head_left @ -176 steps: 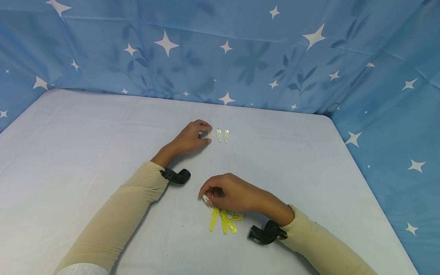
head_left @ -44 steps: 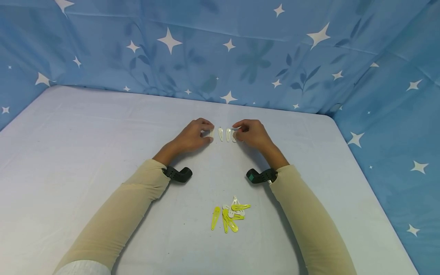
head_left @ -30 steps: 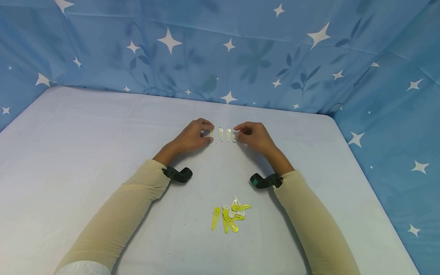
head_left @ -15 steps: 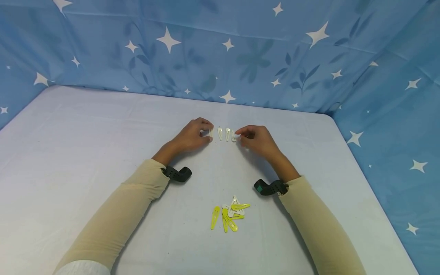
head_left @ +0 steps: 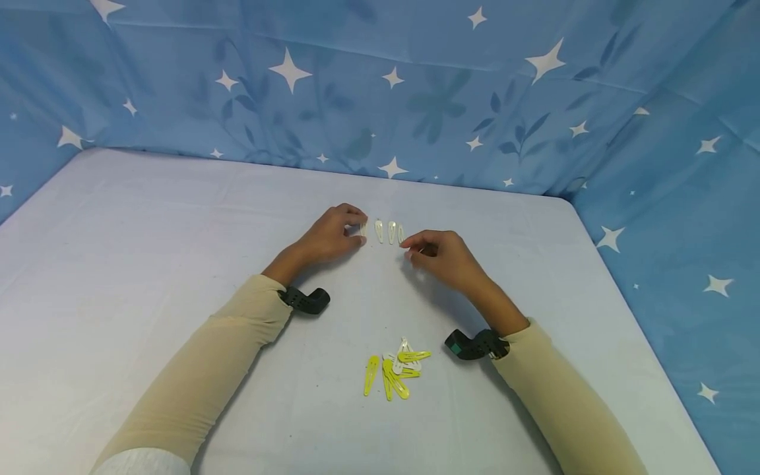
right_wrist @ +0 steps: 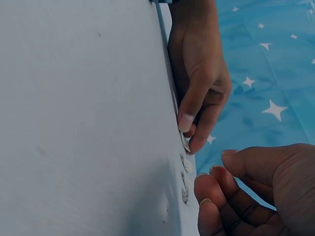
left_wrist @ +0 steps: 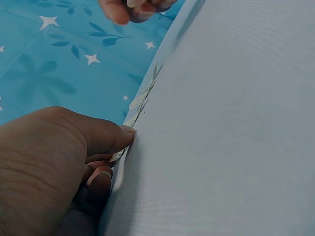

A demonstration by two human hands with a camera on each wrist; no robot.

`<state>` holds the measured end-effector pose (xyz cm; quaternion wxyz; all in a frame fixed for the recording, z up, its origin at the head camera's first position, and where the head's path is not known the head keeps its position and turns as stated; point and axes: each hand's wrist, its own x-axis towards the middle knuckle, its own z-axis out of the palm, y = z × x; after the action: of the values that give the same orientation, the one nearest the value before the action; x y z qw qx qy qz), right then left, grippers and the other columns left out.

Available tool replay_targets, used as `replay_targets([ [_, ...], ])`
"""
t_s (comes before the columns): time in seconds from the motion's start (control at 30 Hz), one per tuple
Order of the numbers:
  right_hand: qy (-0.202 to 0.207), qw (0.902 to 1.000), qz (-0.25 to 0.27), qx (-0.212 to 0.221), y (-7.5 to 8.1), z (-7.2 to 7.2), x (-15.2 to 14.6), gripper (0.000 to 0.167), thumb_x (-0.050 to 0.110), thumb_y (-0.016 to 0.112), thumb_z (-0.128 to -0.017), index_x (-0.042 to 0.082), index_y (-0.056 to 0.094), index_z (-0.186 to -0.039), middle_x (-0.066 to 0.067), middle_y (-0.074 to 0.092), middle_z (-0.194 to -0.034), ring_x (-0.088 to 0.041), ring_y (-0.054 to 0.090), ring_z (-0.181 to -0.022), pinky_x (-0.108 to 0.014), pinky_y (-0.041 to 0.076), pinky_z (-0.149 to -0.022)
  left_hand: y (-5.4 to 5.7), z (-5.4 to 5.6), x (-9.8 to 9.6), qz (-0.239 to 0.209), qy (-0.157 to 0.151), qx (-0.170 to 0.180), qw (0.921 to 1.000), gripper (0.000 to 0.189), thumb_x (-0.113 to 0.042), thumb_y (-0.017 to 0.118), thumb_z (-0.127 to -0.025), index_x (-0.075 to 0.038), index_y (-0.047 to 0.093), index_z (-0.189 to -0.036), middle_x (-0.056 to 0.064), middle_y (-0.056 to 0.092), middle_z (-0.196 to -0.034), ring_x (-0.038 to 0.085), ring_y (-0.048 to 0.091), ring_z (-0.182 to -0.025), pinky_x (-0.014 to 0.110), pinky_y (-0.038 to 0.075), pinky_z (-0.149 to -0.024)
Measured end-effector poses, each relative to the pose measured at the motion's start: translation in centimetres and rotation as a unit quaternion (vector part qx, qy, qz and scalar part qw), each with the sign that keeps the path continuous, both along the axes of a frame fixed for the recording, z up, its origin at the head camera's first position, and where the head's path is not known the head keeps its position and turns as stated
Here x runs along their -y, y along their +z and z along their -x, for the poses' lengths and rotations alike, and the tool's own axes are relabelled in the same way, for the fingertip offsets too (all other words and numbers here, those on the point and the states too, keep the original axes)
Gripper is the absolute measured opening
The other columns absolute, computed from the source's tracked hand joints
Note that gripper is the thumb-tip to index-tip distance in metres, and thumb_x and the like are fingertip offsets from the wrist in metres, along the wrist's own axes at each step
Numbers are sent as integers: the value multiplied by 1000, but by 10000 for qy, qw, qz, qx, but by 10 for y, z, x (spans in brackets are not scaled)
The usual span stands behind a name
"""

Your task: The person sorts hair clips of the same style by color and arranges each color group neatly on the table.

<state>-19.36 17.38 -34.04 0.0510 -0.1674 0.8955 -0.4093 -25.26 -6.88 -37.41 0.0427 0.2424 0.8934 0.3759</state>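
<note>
Four white hair clips (head_left: 392, 232) lie side by side in a short row toward the far edge of the bench (head_left: 148, 264). Their long axes run roughly front to back. Narrow gaps separate them.

The leftmost white clip (head_left: 363, 229) is at the left hand (head_left: 330, 233). That hand's grip is drawn in on the clip, with the thumb at the near end and the fingertips at the far end. The left wrist view shows the thumb tip in contact with it.

The right hand (head_left: 444, 257) is at the right end of the row, with its fingertips just beside the near end of the rightmost white clip (head_left: 400, 233). Its grip is loosely bent, with a gap between thumb and fingers, and holds nothing. Contact with the clip cannot be confirmed.

Nearer the person, well apart from the row, is a pile of overlapping yellow and white clips (head_left: 394, 381). A single yellow clip (head_left: 371, 376) lies just to the left of it.

Each wrist carries a black device, (head_left: 305, 301) on the left arm, below a beige sleeve (head_left: 208, 369). A blue curtain (head_left: 436, 102) with white stars hangs behind the bench.
</note>
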Motion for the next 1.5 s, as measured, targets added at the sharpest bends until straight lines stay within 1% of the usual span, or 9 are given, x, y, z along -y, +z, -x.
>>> replay_targets([
  [0.33,371,9993,-41,6,0,-25,1,17,4,67,-90,3,73,-105,-3,66,-87,-18,58,-71,-29,49,-63,-1,-1,1,-66,4,32,10000,46,-10,65,-93,3,55,-135,15,50,-136,27,49,-120,38,44,-94],
  [0.47,429,9990,-42,127,2,-35,2,16,5,67,-90,4,73,-105,-2,65,-85,-18,59,-71,-29,49,-63,-1,-1,1,-65,7,6,10000,45,-10,65,-92,3,56,-135,16,50,-135,28,49,-119,38,44,-93],
  [0.6,624,9971,276,329,2,-45,2,16,5,67,-90,3,73,-105,-4,66,-85,-20,60,-69,-28,49,-60,-1,-1,0,-57,0,-8,10000,45,-10,65,-92,3,55,-135,16,50,-136,28,49,-119,38,44,-93],
  [0.77,920,9916,652,631,1,-58,3,17,1,67,-89,1,73,-104,-5,68,-88,-21,61,-70,-27,51,-61,0,-1,0,-20,-5,-48,10000,46,-10,65,-93,3,55,-136,16,49,-136,29,49,-119,39,44,-93],
  [0.87,985,9911,583,680,0,-65,4,17,0,67,-88,2,73,-103,-4,68,-90,-19,61,-74,-26,51,-64,1,-1,1,-44,14,-18,10000,46,-11,64,-93,2,55,-136,16,49,-137,28,49,-119,39,44,-93],
  [1.07,1141,9914,361,523,-6,-74,1,16,2,68,-88,5,74,-102,-1,68,-91,-17,58,-79,-26,50,-71,1,-2,1,-116,-25,68,9999,47,-11,64,-93,3,53,-137,16,48,-138,28,48,-120,39,44,-93],
  [1.23,1262,9900,343,535,-7,-81,-1,17,1,68,-87,7,75,-102,4,68,-90,-16,58,-77,-26,50,-68,1,-2,1,-130,-30,49,9999,46,-11,64,-93,3,53,-137,16,48,-138,28,48,-120,39,44,-93],
  [1.4,1341,9875,379,739,-6,-90,-3,16,3,69,-88,8,74,-102,3,69,-91,-16,59,-75,-26,50,-66,0,-2,1,-151,2,101,9998,47,-12,64,-94,2,53,-137,15,48,-137,27,47,-121,38,44,-93],
  [1.5,1380,9869,394,732,-7,-94,-4,16,5,70,-88,9,74,-102,4,68,-90,-15,60,-76,-27,50,-68,0,-2,0,-152,17,104,9998,47,-11,64,-93,2,53,-137,15,48,-137,27,48,-120,38,44,-93],
])
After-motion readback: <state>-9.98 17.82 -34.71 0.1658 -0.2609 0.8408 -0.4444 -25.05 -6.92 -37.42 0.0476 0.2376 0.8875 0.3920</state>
